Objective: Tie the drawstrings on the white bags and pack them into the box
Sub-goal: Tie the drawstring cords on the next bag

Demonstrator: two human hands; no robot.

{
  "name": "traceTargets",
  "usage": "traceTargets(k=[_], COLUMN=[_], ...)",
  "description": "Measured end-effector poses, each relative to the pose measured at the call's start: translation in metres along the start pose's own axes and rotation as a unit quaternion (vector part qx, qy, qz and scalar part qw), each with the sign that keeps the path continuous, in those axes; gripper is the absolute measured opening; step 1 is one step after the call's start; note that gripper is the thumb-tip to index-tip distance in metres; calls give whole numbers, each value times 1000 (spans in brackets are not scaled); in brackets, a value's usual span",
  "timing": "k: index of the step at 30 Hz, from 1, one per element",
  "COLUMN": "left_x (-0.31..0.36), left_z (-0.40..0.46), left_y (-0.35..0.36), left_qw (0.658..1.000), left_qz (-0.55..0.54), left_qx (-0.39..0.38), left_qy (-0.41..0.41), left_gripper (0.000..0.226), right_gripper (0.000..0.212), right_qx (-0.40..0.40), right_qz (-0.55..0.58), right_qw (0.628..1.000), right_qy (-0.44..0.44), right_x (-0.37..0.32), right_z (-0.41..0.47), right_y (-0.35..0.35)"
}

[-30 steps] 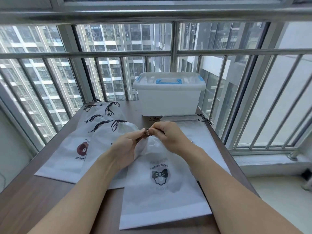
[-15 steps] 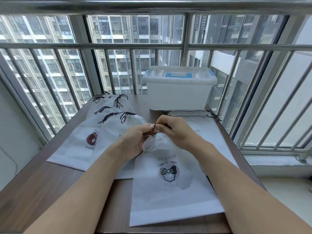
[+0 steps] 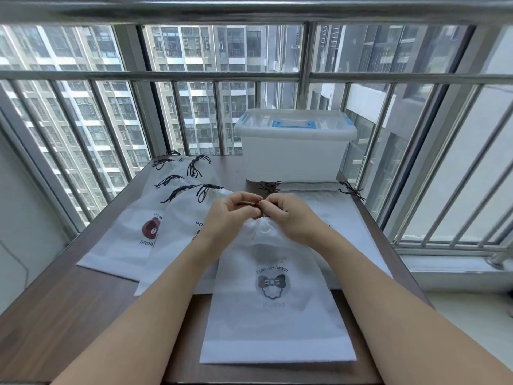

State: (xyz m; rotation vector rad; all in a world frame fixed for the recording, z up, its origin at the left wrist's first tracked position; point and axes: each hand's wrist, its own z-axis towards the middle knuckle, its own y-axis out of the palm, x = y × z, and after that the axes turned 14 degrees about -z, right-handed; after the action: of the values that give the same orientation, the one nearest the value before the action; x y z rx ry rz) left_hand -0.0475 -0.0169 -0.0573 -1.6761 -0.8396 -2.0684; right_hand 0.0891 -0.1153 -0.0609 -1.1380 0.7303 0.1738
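Note:
A white drawstring bag with a black bow print lies flat on the brown table in front of me, its neck gathered tight. My left hand and my right hand meet just above that neck, and each pinches the dark drawstring between fingertips. Most of the cord is hidden by my fingers. The white lidded box with blue latches stands closed at the table's far edge.
Tied white bags with black cords overlap on the table's left. A flat white bag lies under my right forearm toward the box. Metal window bars close off the far and right sides.
Both hands have stayed at the bag's neck, working the cord, and my fingertips have drawn slightly apart. The view has shifted so everything sits a little further right in frame.

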Motion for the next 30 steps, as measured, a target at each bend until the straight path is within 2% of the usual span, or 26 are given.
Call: traceTargets(k=[5,9,12,15,18,22,24,28,30], left_x=[-2,-3,-4,-4,-6,-6,-6,-5,-6], left_z=[-2,2,2,2,2,3,3,3,4], left_y=[-3,-7,-7,-6,-5,-4,-4,-5,-7], left_qw=[998,994,992,992,992,992,994,995,995], left_qz=[56,88,91,81,80,77,65,47,42], left_qx=[-6,-25,-28,-23,-19,-3,11,31,52], left_qy=[33,65,83,90,93,96,91,77,70], left_gripper=[21,21,15,12,10,12,13,11,8], right_gripper=[40,33,35,48,48,62,58,37,35], right_qx=[-21,-46,-60,-63,-57,-63,-63,-56,-56], right_qz=[81,136,164,181,181,174,180,192,189], right_qw=[996,990,985,981,982,983,982,980,980], right_qy=[11,6,9,8,2,-2,1,20,39], right_x=[1,2,3,1,1,0,1,2,4], right_z=[-1,-1,-1,-2,-3,-2,-1,-2,-3], right_y=[-1,0,-2,-3,-3,-1,0,-2,-5])
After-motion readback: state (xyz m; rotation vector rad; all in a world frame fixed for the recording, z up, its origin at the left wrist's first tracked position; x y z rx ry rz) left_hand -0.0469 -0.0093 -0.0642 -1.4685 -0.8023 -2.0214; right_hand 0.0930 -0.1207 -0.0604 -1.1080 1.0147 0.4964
